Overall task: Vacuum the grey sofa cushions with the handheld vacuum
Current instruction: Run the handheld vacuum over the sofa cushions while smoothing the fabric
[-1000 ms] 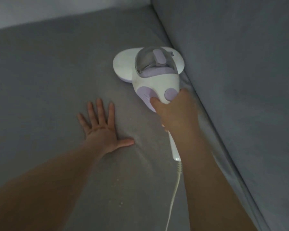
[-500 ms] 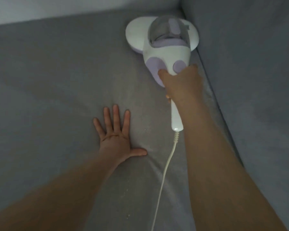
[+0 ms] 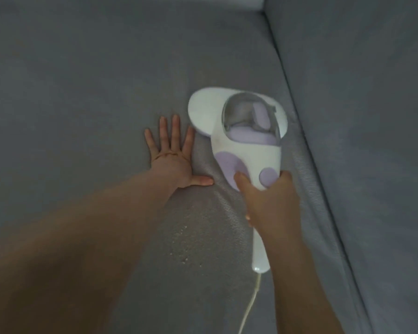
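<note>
Mostly grey seat cushion (image 3: 82,92) fills view, back cushion (image 3: 372,116) rising at right, pale crumbs (image 3: 186,247) near centre. Since half a second ago handheld vacuum (image 3: 241,138) pulled nearer — off far corner, now just right of left hand (image 3: 173,155). Clear dust cup (image 3: 250,119) shows lilac insert. Right hand (image 3: 268,201) wrapped round handle; left flat, fingers spread on seat. White cord (image 3: 251,302) trails near.

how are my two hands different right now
The left hand lies flat, fingers spread, on the seat cushion; the right hand curls round the vacuum handle. The left holds nothing; the right grips a tool. Both are bare.
</note>
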